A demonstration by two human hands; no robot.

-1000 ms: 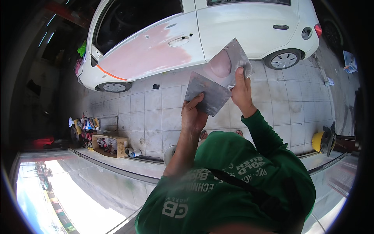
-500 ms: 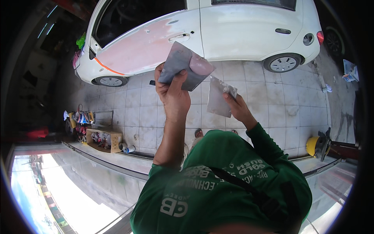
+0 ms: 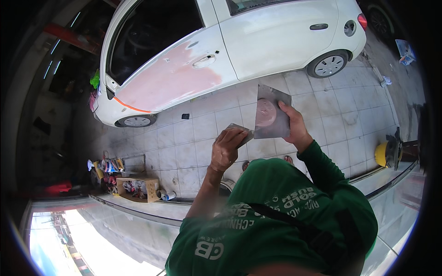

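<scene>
My right hand grips a flat grey metal plate by its right edge, the thumb lying across its face. A round pat of pink body filler sits on the left part of that plate. My left hand is closed round a smaller grey flat spreader, whose far end shows past the fingers. The spreader's tip is close to the plate's lower left corner; whether they touch I cannot tell. Ahead stands a white car, its front door bearing a broad patch of pink filler.
A cardboard box of rags and a can stand at the left by a ledge. A small black object lies on the tiled floor near the car. At the right is a yellow and black item.
The pink filler has passed from the left hand's sheet to the plate in my right hand. My left hand has come down and turned over; the right has risen. The view has tilted.
</scene>
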